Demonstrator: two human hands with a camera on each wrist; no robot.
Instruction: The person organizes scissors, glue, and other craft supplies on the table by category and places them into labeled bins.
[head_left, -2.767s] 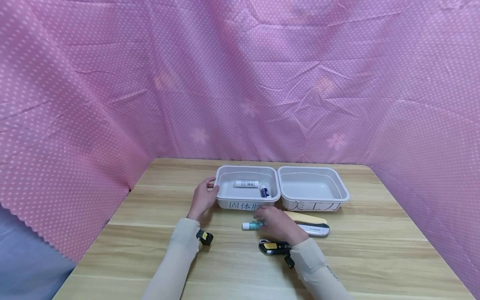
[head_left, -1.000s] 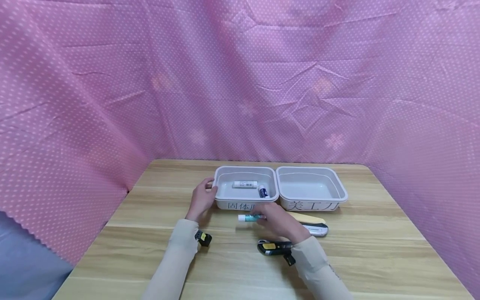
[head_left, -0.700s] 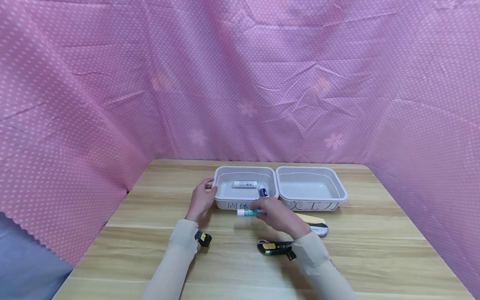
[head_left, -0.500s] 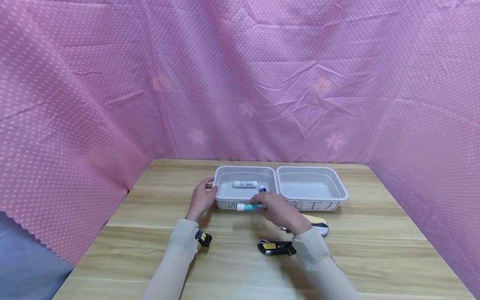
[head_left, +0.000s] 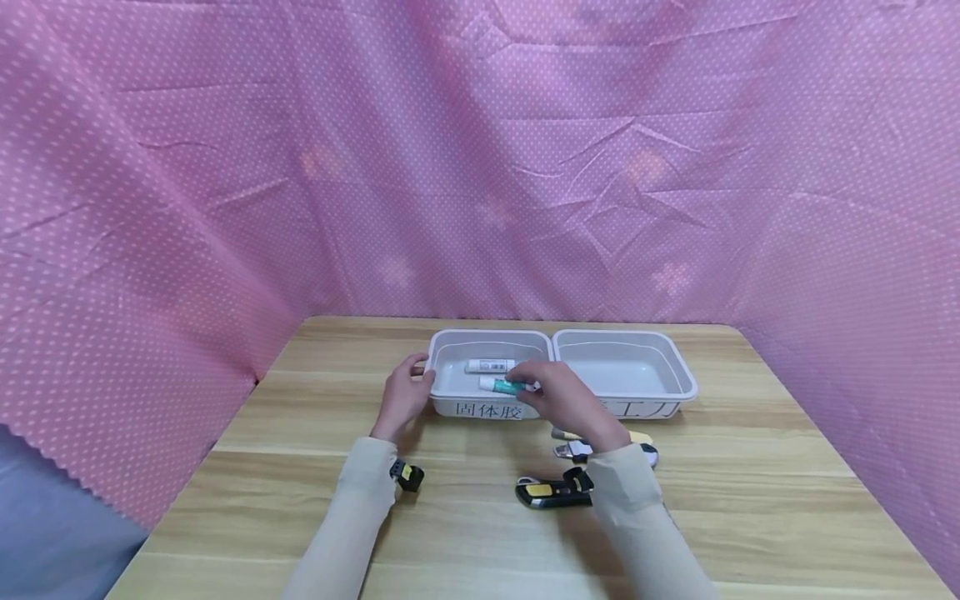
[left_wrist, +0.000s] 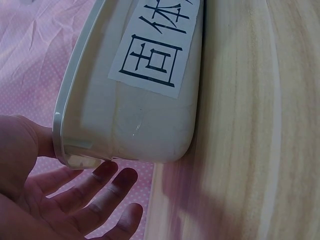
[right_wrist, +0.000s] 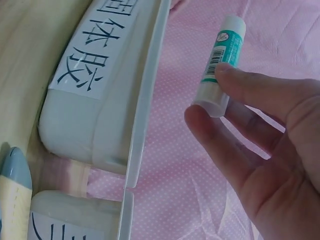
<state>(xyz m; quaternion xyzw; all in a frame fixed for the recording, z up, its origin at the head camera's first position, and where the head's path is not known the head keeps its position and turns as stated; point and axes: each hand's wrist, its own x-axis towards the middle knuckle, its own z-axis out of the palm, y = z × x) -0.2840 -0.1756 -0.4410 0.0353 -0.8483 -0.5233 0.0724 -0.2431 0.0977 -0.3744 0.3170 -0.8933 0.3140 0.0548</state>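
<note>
A green-and-white glue stick [right_wrist: 223, 60] is pinched by my right hand [head_left: 558, 396], between thumb and fingertips. In the head view it is over the left white plastic box [head_left: 491, 335], above the front part of its opening. A white glue stick [head_left: 490, 366] lies inside that box. The blue-and-white glue stick seen there earlier is now hidden behind my right hand. My left hand [left_wrist: 75, 195] holds the box's left end at the rim, its thumb over the edge and its fingers spread along the outside.
A second white box [head_left: 622, 335] stands against the right side of the first. In front lie a black-and-yellow utility knife [head_left: 551, 493], a white-and-black utility knife [head_left: 576, 451] and a yellow one [head_left: 640, 437], partly hidden by my right arm. Both boxes bear printed labels.
My right hand has lifted the green glue stick off the table and carried it up and forward over the left box. The left hand has stayed at the box's end.
</note>
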